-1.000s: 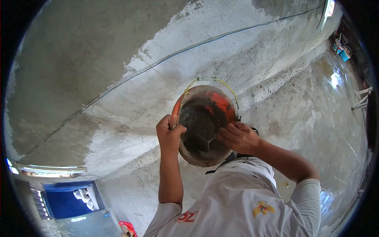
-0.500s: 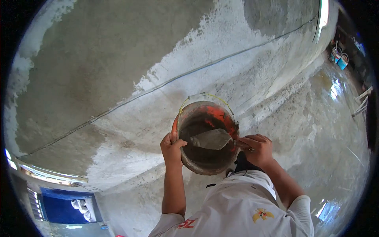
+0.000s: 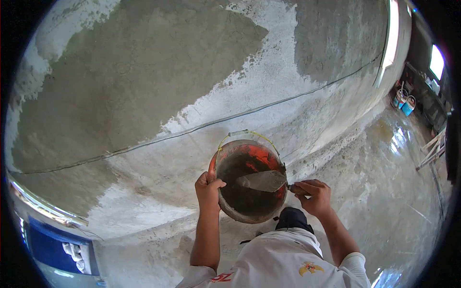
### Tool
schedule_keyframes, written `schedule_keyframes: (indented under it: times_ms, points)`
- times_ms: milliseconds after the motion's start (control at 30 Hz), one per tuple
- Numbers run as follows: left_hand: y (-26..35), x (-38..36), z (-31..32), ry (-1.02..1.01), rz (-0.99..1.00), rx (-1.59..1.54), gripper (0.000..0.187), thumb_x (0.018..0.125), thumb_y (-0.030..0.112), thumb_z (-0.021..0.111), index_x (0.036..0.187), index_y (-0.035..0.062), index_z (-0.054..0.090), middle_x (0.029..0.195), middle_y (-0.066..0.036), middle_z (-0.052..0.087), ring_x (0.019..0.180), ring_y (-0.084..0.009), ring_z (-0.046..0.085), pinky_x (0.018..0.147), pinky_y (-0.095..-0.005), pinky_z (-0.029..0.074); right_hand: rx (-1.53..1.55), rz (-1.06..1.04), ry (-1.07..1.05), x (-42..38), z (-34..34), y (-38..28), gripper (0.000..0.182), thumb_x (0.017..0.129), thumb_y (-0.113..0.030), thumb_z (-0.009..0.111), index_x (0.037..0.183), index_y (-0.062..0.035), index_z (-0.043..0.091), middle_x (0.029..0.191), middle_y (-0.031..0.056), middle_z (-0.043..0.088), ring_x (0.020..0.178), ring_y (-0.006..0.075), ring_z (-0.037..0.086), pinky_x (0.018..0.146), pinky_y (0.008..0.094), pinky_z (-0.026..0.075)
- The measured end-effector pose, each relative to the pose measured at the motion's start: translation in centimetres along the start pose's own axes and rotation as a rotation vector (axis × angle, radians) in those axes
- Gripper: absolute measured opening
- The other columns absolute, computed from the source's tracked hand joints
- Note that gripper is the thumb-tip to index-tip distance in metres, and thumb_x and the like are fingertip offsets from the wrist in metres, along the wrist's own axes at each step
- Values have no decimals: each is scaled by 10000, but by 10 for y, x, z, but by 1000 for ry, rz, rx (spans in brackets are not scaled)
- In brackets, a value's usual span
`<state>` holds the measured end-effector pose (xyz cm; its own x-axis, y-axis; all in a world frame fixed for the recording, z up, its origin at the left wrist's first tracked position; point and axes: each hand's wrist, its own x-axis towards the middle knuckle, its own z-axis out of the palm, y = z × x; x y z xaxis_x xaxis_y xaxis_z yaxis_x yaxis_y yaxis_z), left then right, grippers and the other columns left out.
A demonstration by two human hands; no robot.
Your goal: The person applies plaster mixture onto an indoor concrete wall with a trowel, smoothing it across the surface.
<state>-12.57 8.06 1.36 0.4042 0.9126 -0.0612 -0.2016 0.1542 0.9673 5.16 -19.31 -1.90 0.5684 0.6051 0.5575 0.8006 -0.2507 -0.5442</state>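
An orange-red bucket (image 3: 249, 211), crusted with grey mortar and fitted with a yellow wire handle, is held in front of my body with its mouth facing me. My left hand (image 3: 208, 189) grips its left rim, thumb over the edge. In my right hand (image 3: 313, 196), at the right side of the bucket, is the handle of a trowel. The trowel's blade (image 3: 264, 181) lies across the bucket's mouth, pointing left, with grey mortar on it. Dark, wet-looking material lines the inside of the bucket.
Ahead stands a wall (image 3: 144, 72) with patches of grey plaster and white. A cable (image 3: 230, 116) runs across it. Blue and white buckets (image 3: 408, 105) stand at the far right, near a wooden frame (image 3: 432, 150). A blue panel (image 3: 50, 247) is at lower left.
The view has tilted and turned, so the bucket, wall and cable sit differently in the picture. Both hands keep their hold, and the trowel stays across the bucket's mouth.
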Motion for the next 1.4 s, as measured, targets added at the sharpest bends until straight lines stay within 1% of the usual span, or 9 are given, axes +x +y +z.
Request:
schedule_keyframes:
  times_ms: [200,300,567,700,900,1133,1200,1300,1400]
  points:
    - [-11,12,28,52,2,-24,250,685,-95,648,666,80,470,680,31,479,629,-75,424,607,-263,372,117,56,-107,41,-4,45,261,725,-51,791,974,-131,796,939,67,778,854,246,748,764,361,596]
    - [-7,12,55,122,33,16,251,681,-86,651,659,81,464,678,22,474,622,-93,434,605,-279,395,147,-124,-152,70,-13,79,264,722,-46,793,974,-125,800,951,78,779,863,253,751,772,352,602]
    - [-16,5,109,338,79,-99,254,656,-91,648,669,79,459,693,-8,536,622,-135,505,614,-293,455,353,-176,-266,164,-53,140,398,685,-71,868,1063,-42,749,949,139,760,833,290,755,726,355,608]
    - [-12,1,126,386,152,-210,230,639,-139,623,705,53,516,721,-38,595,631,-148,551,617,-286,476,338,-342,-305,235,-74,154,433,693,-9,884,1093,3,718,956,153,745,861,246,756,743,314,596]
    - [9,-18,154,383,192,-362,196,648,-130,620,724,31,539,761,-84,655,635,-163,599,626,-298,508,302,-616,-94,346,-112,133,407,742,-89,868,1119,-38,722,953,156,751,815,292,757,720,346,597]
    - [-4,-7,144,367,182,-261,166,708,-112,625,724,34,550,740,-80,649,609,-147,581,598,-284,489,203,-560,55,428,-124,88,301,877,-196,763,1140,-59,711,892,152,733,728,289,724,667,368,561]
    - [-2,-7,145,321,184,-230,234,909,113,744,740,51,594,697,-79,665,605,-177,620,595,-355,521,206,-548,-31,446,-121,78,274,932,-227,709,1130,-37,706,839,151,716,666,294,676,637,367,527]
    - [-25,5,134,349,191,-165,344,968,274,740,738,55,609,645,-61,647,572,-167,598,590,-360,512,161,-432,-120,462,-113,61,268,980,-241,659,1121,-17,702,796,159,697,631,257,634,642,366,515]
    - [-22,5,128,341,147,-150,358,957,290,754,736,50,605,647,-68,646,579,-173,600,582,-354,509,206,-395,-129,479,-92,74,326,1017,-286,625,1116,17,692,777,142,683,622,206,597,635,372,501]
